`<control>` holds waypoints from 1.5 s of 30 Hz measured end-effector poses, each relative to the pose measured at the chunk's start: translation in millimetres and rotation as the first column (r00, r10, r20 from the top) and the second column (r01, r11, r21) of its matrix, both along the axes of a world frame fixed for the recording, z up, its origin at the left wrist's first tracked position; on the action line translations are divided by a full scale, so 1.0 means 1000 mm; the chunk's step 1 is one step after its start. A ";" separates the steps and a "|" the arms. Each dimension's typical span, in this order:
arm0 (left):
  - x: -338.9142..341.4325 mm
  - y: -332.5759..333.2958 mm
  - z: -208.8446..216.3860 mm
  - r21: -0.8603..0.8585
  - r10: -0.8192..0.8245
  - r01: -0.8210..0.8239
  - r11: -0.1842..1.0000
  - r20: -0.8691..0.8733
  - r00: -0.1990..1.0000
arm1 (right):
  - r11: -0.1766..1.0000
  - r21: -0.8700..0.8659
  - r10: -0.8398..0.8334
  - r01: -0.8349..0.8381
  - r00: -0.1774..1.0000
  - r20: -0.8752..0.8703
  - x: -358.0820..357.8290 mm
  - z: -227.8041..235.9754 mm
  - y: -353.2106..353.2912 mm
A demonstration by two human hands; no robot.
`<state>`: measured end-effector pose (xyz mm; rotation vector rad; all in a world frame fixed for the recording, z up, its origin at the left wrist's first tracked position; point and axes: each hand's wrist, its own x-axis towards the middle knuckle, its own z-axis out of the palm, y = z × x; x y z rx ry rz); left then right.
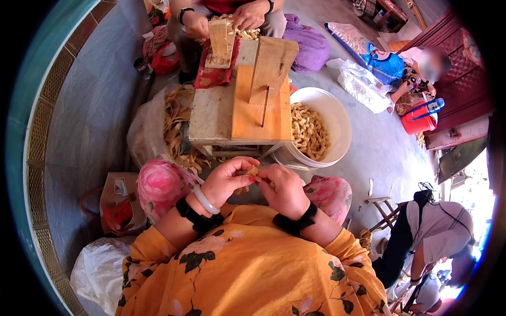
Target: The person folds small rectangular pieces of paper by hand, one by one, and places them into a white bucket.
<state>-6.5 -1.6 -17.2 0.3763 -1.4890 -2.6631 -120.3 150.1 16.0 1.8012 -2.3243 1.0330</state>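
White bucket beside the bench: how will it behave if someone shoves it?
Probably stable: the white bucket seems to stand upright, with a broad round mouth. Perhaps light for its size, since the small tan pieces inside leave upper wall bare. Those pieces lie loose, so they'd likely shift if it tilts.

The piece I pinch at the centre of the frame looks dry and matt. My bracelet is smooth and glossy, my wristbands matt and cloth-like. Above centre, the board is smooth wood, the block rougher wood. Upper right of centre, the bucket is smooth plastic; upper left, the bag is crinkled, shiny plastic.
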 end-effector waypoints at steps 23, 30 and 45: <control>-0.014 0.009 0.032 -0.723 0.240 -0.380 0.577 -0.294 0.925 | 0.969 -0.039 0.242 -0.245 0.904 0.351 -0.004 0.033 -0.010; -0.015 -0.026 0.049 -0.273 0.014 0.023 0.962 0.134 0.991 | 0.992 -0.121 0.081 -0.046 0.950 0.301 -0.021 0.025 -0.013; -0.068 -0.051 0.023 -0.921 0.427 -0.190 0.340 -0.029 0.904 | 0.928 -0.050 -0.372 0.370 0.906 -0.202 -0.112 -0.010 -0.033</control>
